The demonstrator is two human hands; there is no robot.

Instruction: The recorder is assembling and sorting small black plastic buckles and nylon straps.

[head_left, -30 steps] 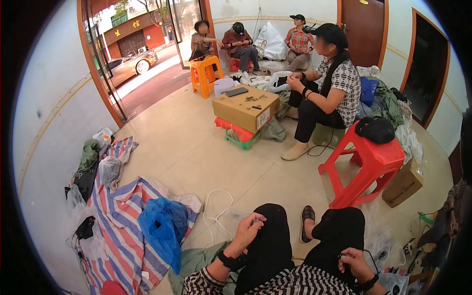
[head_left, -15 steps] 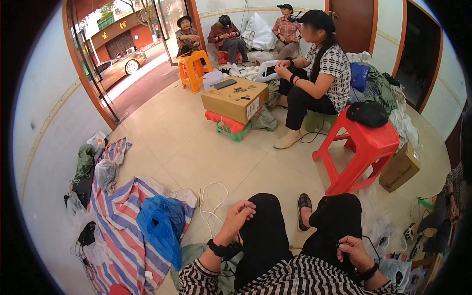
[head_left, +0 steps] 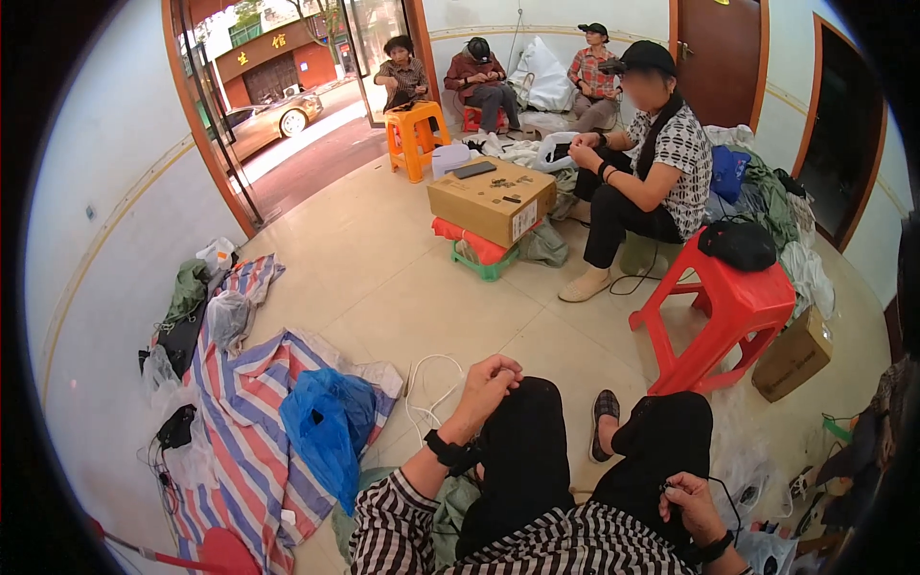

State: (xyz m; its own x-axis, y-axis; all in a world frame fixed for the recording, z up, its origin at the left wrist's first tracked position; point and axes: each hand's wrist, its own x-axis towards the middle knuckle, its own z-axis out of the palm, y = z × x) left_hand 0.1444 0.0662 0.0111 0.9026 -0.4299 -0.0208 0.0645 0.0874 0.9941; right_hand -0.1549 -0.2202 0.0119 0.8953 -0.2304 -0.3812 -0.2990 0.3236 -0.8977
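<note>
My left hand is raised beside my left knee, its fingers bent in and the tips pressed together. Whatever lies between them, if anything, is too small to make out. Low over my right thigh, my right hand is closed with thumb and finger pinching a small dark piece. Black bands circle both wrists. My black trousers lie under the hands, and a thin dark cord runs behind the right one.
A striped sheet with a blue plastic bag spreads at left. Ahead, a cardboard box bears small dark pieces. A red stool holds a black cap. Several people sit beyond; clear bags lie at right.
The view has swung slightly left. My left hand has risen, its fingers more tightly bent. My right hand keeps its pinch. The nearest seated person's head has turned more toward me.
</note>
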